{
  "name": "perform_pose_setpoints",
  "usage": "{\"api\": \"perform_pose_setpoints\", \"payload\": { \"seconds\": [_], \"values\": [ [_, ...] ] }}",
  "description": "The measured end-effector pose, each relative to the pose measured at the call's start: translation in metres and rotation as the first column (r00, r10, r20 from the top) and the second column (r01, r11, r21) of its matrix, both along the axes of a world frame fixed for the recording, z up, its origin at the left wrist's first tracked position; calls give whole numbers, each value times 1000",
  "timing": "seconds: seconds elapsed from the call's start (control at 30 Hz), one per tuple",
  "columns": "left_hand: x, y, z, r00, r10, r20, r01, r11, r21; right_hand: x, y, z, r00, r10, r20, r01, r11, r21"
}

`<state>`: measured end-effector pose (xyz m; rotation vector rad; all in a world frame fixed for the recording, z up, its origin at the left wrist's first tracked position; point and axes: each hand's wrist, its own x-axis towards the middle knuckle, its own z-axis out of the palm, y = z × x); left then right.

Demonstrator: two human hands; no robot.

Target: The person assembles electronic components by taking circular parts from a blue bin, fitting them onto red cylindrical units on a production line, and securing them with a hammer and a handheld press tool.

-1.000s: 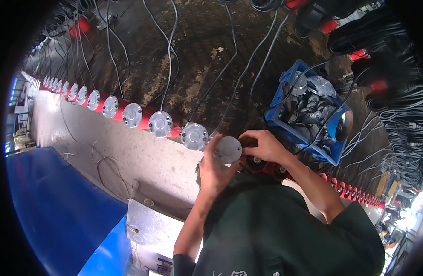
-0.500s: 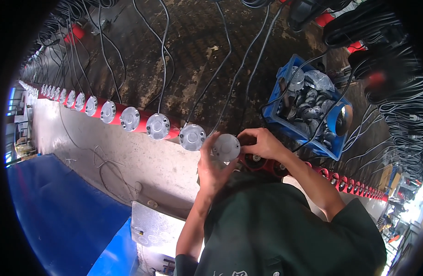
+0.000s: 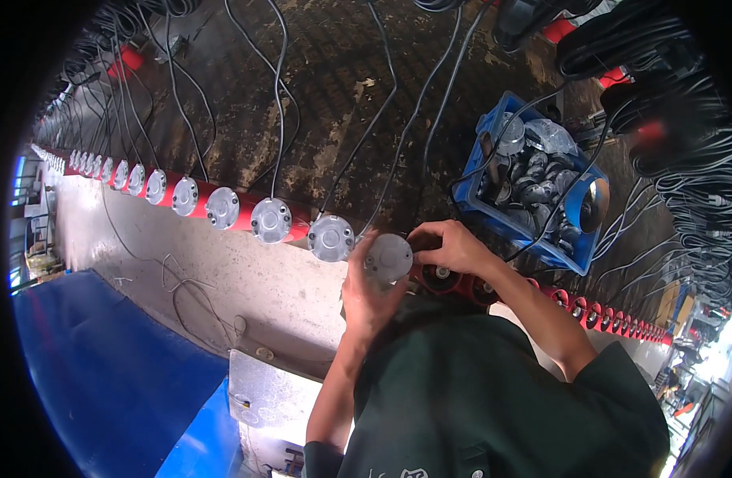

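Note:
A round, silvery metal end cap faces me at the near edge of the bench, in line with the row of red cylinders. My left hand curls round its left and lower rim, thumb and fingers on opposite sides. From the right, my right hand meets the cap's right edge with thumb and forefinger; whether anything small is between them is hidden. Just left of my left fingers sits a capped cylinder end with small dark holes. To the right, under my right hand, uncapped red cylinders show dark insides.
A blue crate filled with metal caps stands on the worn dark bench at right. Black cables run across the bench from the cylinders. Coiled cables crowd the far right. A blue sheet lies at lower left.
The view has shifted very slightly. Both hands keep their hold at the cap, with hardly any visible movement.

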<state>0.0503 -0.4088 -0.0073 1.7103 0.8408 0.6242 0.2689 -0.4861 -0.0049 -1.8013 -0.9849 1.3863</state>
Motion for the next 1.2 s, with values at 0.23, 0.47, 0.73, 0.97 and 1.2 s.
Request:
{"api": "perform_pose_setpoints", "payload": {
  "seconds": [0.23,0.47,0.73,0.97,1.2],
  "values": [
    [0,1,-2,1000,-10,-14,11,1000,17,1,-1,-3,999,-16,-31,16,1000,-1],
    [-2,2,-12,998,-50,-48,59,976,209,1,-4,-7,999,11,-31,-10,999,31],
    [-8,9,-30,995,-103,-12,103,962,254,-4,-1,5,980,-197,-20,198,977,81],
    [-12,-6,-6,1000,-9,-24,10,999,42,-36,47,-2,960,-207,190,169,966,197],
    [-20,1,-59,979,201,15,-109,591,-799,-64,86,-31,749,-46,661,-4,997,73]
  ]
}}
